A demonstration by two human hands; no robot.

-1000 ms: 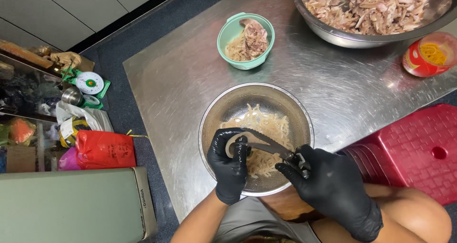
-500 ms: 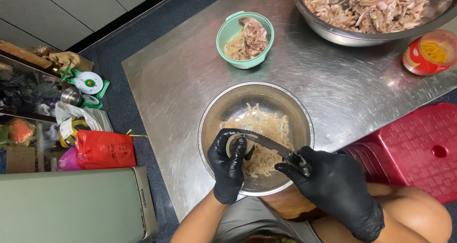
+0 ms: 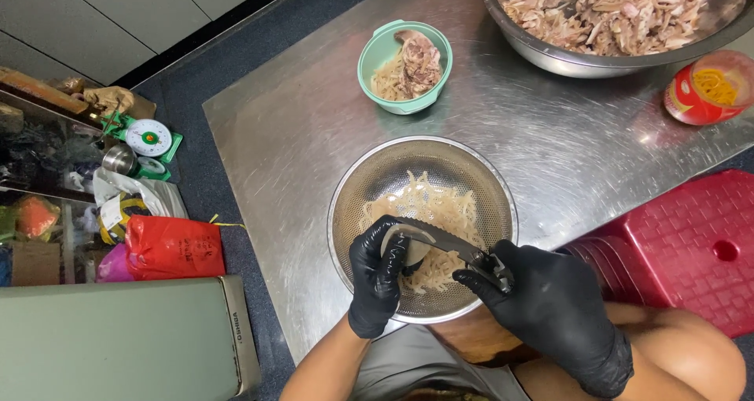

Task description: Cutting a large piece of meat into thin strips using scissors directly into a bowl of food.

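Below, scratched steel table [image 3: 314,134]; left hand [image 3: 378,275] pinching pale piece [image 3: 397,246], right hand [image 3: 550,307] gripping scissors [image 3: 448,242].

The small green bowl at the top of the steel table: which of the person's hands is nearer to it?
Left. The left hand is below the green bowl, over the metal colander; the right hand sits lower and farther right, holding scissors.

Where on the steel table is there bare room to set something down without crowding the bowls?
The widest bare patch of the steel table lies left of the green bowl and colander. Another runs between the colander, the big meat bowl and the red cup. It is crowded in the colander, where the left hand and right hand work scissors.
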